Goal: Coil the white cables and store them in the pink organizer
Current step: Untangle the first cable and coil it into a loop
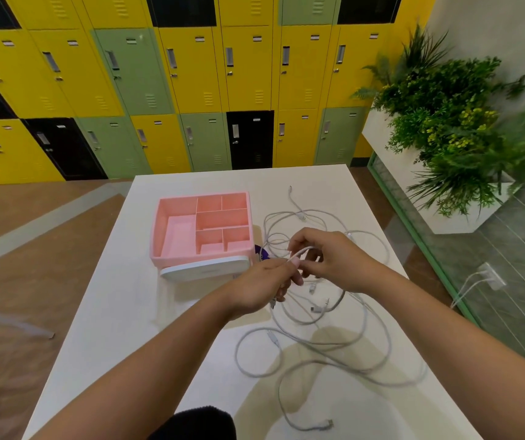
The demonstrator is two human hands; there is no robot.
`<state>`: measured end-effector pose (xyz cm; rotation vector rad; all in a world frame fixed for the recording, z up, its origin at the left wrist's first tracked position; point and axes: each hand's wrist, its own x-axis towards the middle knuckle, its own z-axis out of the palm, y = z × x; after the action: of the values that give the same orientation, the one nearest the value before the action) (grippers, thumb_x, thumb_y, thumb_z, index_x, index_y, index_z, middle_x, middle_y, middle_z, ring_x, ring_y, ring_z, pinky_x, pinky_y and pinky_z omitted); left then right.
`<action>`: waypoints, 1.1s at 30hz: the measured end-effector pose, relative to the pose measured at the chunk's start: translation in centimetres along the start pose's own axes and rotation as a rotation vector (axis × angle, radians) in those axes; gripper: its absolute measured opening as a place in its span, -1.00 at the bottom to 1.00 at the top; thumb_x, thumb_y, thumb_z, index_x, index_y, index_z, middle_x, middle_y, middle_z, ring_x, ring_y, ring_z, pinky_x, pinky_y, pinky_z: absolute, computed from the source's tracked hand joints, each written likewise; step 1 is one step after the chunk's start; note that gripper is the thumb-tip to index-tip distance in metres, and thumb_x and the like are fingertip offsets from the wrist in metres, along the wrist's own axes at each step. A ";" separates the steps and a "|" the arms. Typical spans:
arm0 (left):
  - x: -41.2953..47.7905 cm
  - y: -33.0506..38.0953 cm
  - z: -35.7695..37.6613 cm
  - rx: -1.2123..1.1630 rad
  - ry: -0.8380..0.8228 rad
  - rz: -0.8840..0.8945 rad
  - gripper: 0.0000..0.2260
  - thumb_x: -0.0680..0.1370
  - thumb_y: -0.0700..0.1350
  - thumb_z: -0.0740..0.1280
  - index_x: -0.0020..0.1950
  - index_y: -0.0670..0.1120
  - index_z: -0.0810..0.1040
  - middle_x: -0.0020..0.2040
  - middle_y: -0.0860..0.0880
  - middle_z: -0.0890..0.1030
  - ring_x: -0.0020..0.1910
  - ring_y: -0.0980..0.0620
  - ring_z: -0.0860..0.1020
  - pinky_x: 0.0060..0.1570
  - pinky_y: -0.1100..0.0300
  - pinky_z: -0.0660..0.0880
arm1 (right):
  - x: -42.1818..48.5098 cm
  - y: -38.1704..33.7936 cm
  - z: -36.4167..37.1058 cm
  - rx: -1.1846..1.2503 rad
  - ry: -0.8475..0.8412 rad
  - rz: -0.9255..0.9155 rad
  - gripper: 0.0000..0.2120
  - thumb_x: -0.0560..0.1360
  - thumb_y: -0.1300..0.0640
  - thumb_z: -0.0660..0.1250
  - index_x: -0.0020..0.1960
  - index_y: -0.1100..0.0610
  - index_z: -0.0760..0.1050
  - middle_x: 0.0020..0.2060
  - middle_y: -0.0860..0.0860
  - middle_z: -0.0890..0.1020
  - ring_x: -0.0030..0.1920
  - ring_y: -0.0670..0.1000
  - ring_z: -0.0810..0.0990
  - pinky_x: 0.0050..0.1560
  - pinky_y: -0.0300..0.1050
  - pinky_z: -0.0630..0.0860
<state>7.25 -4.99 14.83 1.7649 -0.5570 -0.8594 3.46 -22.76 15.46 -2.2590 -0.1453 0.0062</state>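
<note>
A pink organizer [172, 231] with several compartments, all showing bare floors, stands on the white table [121, 328] left of centre; a white drawer front sticks out of its near side. Several white cables [318, 350] lie tangled in loose loops on the table to its right and toward me. My left hand [264, 287] grips one white cable, whose plug end hangs below the fist. My right hand [328, 258] pinches a loop of the same cable just above the left hand. Both hands hover right of the organizer's near corner.
A small purple object [262, 253] peeks out beside the organizer's right corner. Yellow, green and black lockers [191, 90] line the back wall. A white planter [445, 198] with green plants stands at the right, beyond the table's edge. Brown floor lies at the left.
</note>
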 end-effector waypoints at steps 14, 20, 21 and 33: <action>0.5 -1.1 -0.1 0.205 0.018 0.085 -0.69 0.67 -0.01 0.11 0.08 -0.14 0.60 -0.29 0.05 0.50 -0.33 0.21 0.49 -0.26 0.41 0.41 | 0.9 -0.6 -3.6 -0.270 0.062 -0.179 -0.96 0.51 0.22 0.38 -0.08 0.14 0.61 -0.21 -0.16 0.56 -0.14 -0.29 0.51 -0.13 -0.48 0.36; 0.1 -0.9 -0.7 0.001 -0.043 0.074 -0.78 0.67 -0.16 0.13 0.20 -0.13 0.53 -0.23 0.04 0.58 -0.21 0.15 0.57 -0.18 0.36 0.47 | 1.1 -0.5 -3.5 -0.248 0.110 -0.179 -0.95 0.52 0.20 0.37 -0.08 0.12 0.62 -0.23 -0.17 0.56 -0.15 -0.23 0.51 -0.11 -0.41 0.38; 0.0 -0.9 -0.7 0.010 -0.059 0.071 -0.79 0.67 -0.20 0.14 0.23 -0.15 0.51 -0.18 0.03 0.62 -0.15 0.12 0.60 -0.14 0.35 0.49 | 1.1 -0.6 -3.4 -0.258 0.107 -0.190 -0.95 0.52 0.20 0.37 -0.08 0.12 0.62 -0.22 -0.14 0.57 -0.14 -0.20 0.52 -0.10 -0.36 0.40; -0.4 -0.2 -0.8 -0.102 -0.005 0.092 -0.80 0.67 -0.21 0.13 0.15 -0.11 0.53 -0.22 0.05 0.61 -0.20 0.13 0.57 -0.13 0.33 0.47 | 1.6 0.9 -4.3 -0.230 0.285 -0.059 -0.89 0.55 0.25 0.31 0.01 0.11 0.59 -0.22 -0.17 0.57 -0.19 -0.24 0.56 -0.19 -0.47 0.40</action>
<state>7.63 -4.14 14.89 1.6323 -0.5833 -0.8141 5.37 -26.50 17.61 -2.4543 -0.0623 -0.3794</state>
